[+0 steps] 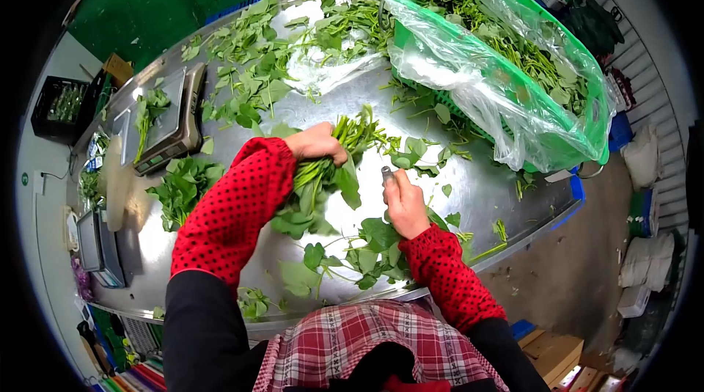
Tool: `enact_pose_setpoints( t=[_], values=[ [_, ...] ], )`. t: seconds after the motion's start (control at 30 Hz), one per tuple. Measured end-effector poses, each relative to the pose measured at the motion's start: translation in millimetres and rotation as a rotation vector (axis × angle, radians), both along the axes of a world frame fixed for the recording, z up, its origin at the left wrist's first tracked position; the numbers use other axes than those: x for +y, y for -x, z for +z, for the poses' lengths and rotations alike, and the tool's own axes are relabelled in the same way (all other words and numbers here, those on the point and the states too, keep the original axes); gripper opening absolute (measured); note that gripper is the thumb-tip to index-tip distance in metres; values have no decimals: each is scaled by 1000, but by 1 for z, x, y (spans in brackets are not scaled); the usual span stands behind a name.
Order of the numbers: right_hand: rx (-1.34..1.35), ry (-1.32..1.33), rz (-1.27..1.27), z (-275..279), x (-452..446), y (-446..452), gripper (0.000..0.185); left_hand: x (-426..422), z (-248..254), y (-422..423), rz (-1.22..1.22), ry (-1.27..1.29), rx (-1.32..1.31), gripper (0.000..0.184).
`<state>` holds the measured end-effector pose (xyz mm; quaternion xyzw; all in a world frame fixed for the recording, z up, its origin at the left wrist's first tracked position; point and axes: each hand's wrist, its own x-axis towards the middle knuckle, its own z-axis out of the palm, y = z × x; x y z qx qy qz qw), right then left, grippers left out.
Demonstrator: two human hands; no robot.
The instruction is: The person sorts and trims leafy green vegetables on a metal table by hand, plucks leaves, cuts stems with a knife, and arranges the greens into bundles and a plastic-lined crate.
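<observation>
1. Look across the smooth, shiny metal table [506, 194], leaf-strewn.
2. Find crinkled clear plastic [469, 91] lining the oblong green basket [595, 144], over stemmy greens.
3. Above the table, see the long-stemmed leafy bunch [356, 132] clenched in the left hand [323, 144].
4. Nearby, note a grey, mostly hidden tool [386, 171] grasped in the right hand [405, 207].

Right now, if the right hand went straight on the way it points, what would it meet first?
Probably the stem ends of the bunch in the left hand, ahead of the right hand and its small grey tool, though depth is hard to judge here.
</observation>
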<state>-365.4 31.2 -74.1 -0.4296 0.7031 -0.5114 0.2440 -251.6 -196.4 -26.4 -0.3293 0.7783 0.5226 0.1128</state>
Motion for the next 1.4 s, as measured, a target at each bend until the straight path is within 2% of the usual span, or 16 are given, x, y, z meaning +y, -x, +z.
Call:
enact_pose_setpoints(
  t=[0.13,0.2,0.23,0.27,0.33,0.53,0.67,0.7,0.8,0.83,0.93,1.0,1.1,1.23,1.33,1.4],
  values=[
    [132,159,99,30,-1,-18,21,26,6,-26,104,-454,89,8],
    [350,-1,31,20,-2,-21,21,44,23,-36,129,-544,194,6],
    [337,-27,29,4,7,-22,22,49,18,-46,155,-611,212,8],
    [327,-31,40,-11,18,-24,22,57,16,-55,223,-636,172,46],
    [404,-152,198,-26,30,-22,23,72,-4,-77,329,-713,223,56],
    [416,-46,265,-34,34,-26,28,112,23,-120,550,-707,335,51],
    [580,-297,219,-58,34,-6,35,122,71,-167,701,-860,706,55],
    [463,-269,163,-52,32,1,35,101,68,-187,561,-609,730,57],
    [-137,-186,201,-34,43,-36,36,90,103,-186,788,-101,455,46],
    [-620,-349,259,-34,46,-62,38,73,70,-196,767,224,306,42],
    [-1016,-370,443,-65,61,-131,37,55,-17,-184,685,1071,-237,33],
    [-1081,-511,414,-102,64,-107,38,55,-53,-146,620,1137,-43,26],
    [-814,-228,27,-100,75,7,38,86,-93,-38,567,864,304,27],
    [-335,-80,-337,-111,100,192,28,159,-50,81,464,413,473,50],
    [221,-173,-336,-43,116,189,24,155,14,63,312,518,270,46],
    [79,-165,-240,-19,122,136,22,150,39,14,321,746,72,44]
  ],
)
